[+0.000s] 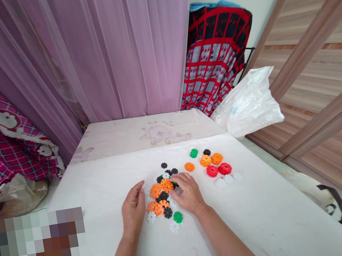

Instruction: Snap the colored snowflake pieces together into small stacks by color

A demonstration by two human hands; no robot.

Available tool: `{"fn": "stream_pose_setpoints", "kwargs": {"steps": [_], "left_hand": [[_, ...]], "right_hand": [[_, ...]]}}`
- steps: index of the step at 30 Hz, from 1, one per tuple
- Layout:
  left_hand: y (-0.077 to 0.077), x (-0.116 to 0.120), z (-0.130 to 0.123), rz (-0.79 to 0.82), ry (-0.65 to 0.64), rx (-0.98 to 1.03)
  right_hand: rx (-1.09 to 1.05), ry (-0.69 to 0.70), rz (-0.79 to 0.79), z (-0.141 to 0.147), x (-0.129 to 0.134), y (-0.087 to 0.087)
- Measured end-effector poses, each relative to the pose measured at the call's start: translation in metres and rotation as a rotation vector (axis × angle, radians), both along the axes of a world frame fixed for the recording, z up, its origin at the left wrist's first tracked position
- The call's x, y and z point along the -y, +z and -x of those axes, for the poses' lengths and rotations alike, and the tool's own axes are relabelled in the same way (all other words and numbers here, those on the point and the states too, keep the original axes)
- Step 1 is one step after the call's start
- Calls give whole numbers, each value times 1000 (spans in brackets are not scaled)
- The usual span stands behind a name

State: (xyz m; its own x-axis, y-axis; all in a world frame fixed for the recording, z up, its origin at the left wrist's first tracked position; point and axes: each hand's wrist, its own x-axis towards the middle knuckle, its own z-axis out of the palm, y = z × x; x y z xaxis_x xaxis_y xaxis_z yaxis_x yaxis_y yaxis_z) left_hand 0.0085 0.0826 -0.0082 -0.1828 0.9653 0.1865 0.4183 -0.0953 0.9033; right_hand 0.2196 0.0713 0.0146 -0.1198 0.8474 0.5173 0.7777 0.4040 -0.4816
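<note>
My left hand (133,205) is at the left edge of a mixed pile of notched plastic snowflake discs, fingers loosely curved and thumb apart, holding nothing visible. My right hand (188,192) curls over the pile's right side, its thumb and fingers apart, the fingertips by an orange disc (166,185). Dark and green pieces partly show beneath that hand. Among the pile are more orange discs (155,190), a black disc (168,212) and a white disc (151,217). A green disc (178,217) lies at the near edge, overlapping white ones.
Sorted by colour at the right are red stacks (212,171), orange stacks (217,158), green discs (193,153), a black stack (206,152) and white discs (228,179). A single orange disc (189,167) lies between. A white plastic bag (248,105) hangs past the table's (256,218) right edge.
</note>
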Motion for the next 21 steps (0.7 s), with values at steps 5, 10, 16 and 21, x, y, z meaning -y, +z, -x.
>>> {"fn": "stream_pose_setpoints", "kwargs": {"steps": [5,10,16,21], "left_hand": [[1,0,0,-6,5,-17],[1,0,0,-14,-4,-11],[3,1,0,7,1,-12],[3,1,1,-4,-5,-27]], "right_hand": [[66,38,107,1,0,1],[71,41,112,2,-1,1],[81,14,89,4,-3,0],[88,12,81,4,-2,1]]}}
